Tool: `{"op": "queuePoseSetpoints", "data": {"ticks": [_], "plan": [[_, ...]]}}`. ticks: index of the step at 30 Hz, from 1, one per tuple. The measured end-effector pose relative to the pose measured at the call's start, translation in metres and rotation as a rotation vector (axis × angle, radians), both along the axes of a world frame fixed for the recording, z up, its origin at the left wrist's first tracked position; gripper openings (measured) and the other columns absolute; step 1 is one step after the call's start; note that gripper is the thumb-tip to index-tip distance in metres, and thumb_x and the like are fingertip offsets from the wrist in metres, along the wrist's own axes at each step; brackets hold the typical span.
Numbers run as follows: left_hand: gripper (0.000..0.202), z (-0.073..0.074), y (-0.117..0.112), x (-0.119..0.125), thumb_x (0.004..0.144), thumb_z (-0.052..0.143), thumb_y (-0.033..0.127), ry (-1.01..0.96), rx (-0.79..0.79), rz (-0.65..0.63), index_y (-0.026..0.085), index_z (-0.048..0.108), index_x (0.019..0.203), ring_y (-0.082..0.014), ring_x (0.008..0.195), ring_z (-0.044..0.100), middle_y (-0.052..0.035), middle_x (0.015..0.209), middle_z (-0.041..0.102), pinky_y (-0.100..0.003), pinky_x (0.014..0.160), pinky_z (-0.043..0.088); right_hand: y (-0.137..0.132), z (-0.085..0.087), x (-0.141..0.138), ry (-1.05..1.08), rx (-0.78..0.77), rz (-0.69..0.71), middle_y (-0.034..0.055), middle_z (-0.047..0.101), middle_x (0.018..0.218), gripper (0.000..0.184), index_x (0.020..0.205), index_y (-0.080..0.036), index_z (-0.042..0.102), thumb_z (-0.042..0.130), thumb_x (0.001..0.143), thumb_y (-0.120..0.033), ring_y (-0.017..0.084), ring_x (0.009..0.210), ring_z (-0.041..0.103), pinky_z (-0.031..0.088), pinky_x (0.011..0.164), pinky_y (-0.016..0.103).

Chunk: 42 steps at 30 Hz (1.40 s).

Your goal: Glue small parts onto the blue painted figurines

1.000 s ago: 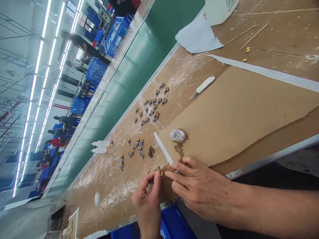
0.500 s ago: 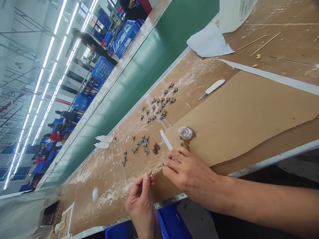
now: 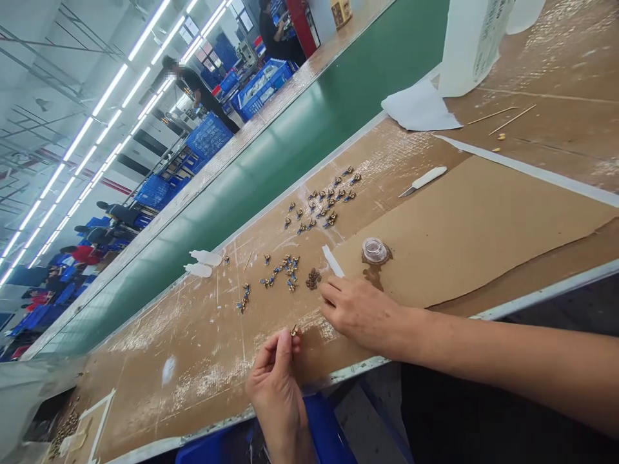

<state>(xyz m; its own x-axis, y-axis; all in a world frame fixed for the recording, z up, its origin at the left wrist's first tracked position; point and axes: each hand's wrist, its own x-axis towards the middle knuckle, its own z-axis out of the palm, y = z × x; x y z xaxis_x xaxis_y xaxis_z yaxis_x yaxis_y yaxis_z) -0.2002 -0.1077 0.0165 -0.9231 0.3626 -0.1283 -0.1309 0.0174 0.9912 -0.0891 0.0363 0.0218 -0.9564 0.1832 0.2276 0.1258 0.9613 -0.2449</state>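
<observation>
Left hand (image 3: 276,381): thumb and fingers pinched on 1 small gold-coloured piece (image 3: 294,330), held above the surface (image 3: 207,341) near its front edge. Squeezing off-centre could make it spring out, perhaps over the edge towards the blue container (image 3: 333,430).
Right hand (image 3: 358,316): fingers curled down beside the dark beads (image 3: 313,278); the tips are hidden, so I cannot tell whether they grip anything.
Dark beads: a loose heap with nothing walling it in; a brush of my knuckles could scatter it.
Clear dish (image 3: 375,250): on the brown sheet (image 3: 474,238), a wet patch (image 3: 373,276) beside it, near my right wrist. Dragging back carelessly could smear that wetness onto my skin, then onto the pieces.
Blue-and-gold pieces (image 3: 278,269): lying loose beyond the beads; a sleeveless forearm sweeping across could mix them up.
Knife (image 3: 429,178): blade bare; reaching there unlooking could nick me.
</observation>
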Motion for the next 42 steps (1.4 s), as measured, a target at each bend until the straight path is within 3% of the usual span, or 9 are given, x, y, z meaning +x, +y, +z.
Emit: {"op": "queuePoseSetpoints", "data": {"ticks": [7, 17, 22, 30, 36, 42], "plan": [[0.022, -0.003, -0.008, -0.005, 0.059, 0.081, 0.03, -0.032, 0.059, -0.052, 0.016, 0.071, 0.072, -0.0106, 0.064, 0.065, -0.0023, 0.067, 0.068, -0.017, 0.062, 0.052, 0.001, 0.006, -0.005, -0.012, 0.025, 0.001, 0.013, 0.06, 0.087, 0.012, 0.086, -0.006, 0.064, 0.053, 0.081, -0.005, 0.024, 0.087, 0.055, 0.041, 0.067, 0.035], [0.023, -0.004, -0.006, -0.005, 0.058, 0.082, 0.029, -0.045, 0.064, -0.058, 0.015, 0.072, 0.072, -0.0096, 0.063, 0.064, -0.0036, 0.068, 0.069, -0.016, 0.064, 0.051, 0.013, -0.007, -0.011, 0.005, -0.201, -0.086, 0.0065, 0.061, 0.08, 0.023, 0.078, -0.014, 0.069, 0.049, 0.089, -0.019, 0.014, 0.071, 0.054, 0.029, 0.056, 0.026], [0.024, -0.001, -0.004, -0.001, 0.056, 0.083, 0.029, -0.006, 0.05, -0.049, 0.014, 0.072, 0.071, -0.0088, 0.061, 0.063, -0.0026, 0.065, 0.068, -0.015, 0.063, 0.051, 0.016, -0.01, -0.01, 0.034, -0.284, -0.057, 0.0053, 0.059, 0.075, 0.02, 0.071, -0.013, 0.068, 0.054, 0.085, -0.016, 0.012, 0.068, 0.051, 0.027, 0.055, 0.025], [0.023, -0.005, -0.003, 0.004, 0.057, 0.082, 0.03, 0.085, -0.005, -0.048, 0.015, 0.072, 0.073, -0.007, 0.06, 0.061, -0.0017, 0.066, 0.069, -0.012, 0.062, 0.048, 0.003, -0.004, 0.013, 0.15, -0.343, -0.134, 0.0065, 0.061, 0.085, 0.018, 0.095, -0.012, 0.06, 0.046, 0.086, -0.006, 0.016, 0.081, 0.052, 0.034, 0.071, 0.028], [0.019, -0.008, -0.002, 0.007, 0.063, 0.079, 0.03, 0.19, -0.083, -0.087, 0.018, 0.072, 0.078, -0.0065, 0.063, 0.06, 0.0001, 0.069, 0.069, -0.012, 0.063, 0.048, -0.016, -0.015, 0.031, 0.26, -0.287, -0.175, 0.0065, 0.061, 0.088, 0.023, 0.097, -0.012, 0.057, 0.044, 0.08, -0.002, 0.02, 0.089, 0.051, 0.031, 0.075, 0.033], [0.017, -0.008, 0.0, 0.009, 0.064, 0.078, 0.03, 0.207, -0.076, -0.094, 0.019, 0.072, 0.076, -0.006, 0.062, 0.06, 0.001, 0.068, 0.068, -0.012, 0.063, 0.047, -0.018, -0.023, 0.028, 0.292, -0.242, -0.18, 0.0089, 0.062, 0.095, 0.029, 0.103, -0.01, 0.057, 0.042, 0.08, -0.002, 0.024, 0.102, 0.048, 0.031, 0.08, 0.035]]}}
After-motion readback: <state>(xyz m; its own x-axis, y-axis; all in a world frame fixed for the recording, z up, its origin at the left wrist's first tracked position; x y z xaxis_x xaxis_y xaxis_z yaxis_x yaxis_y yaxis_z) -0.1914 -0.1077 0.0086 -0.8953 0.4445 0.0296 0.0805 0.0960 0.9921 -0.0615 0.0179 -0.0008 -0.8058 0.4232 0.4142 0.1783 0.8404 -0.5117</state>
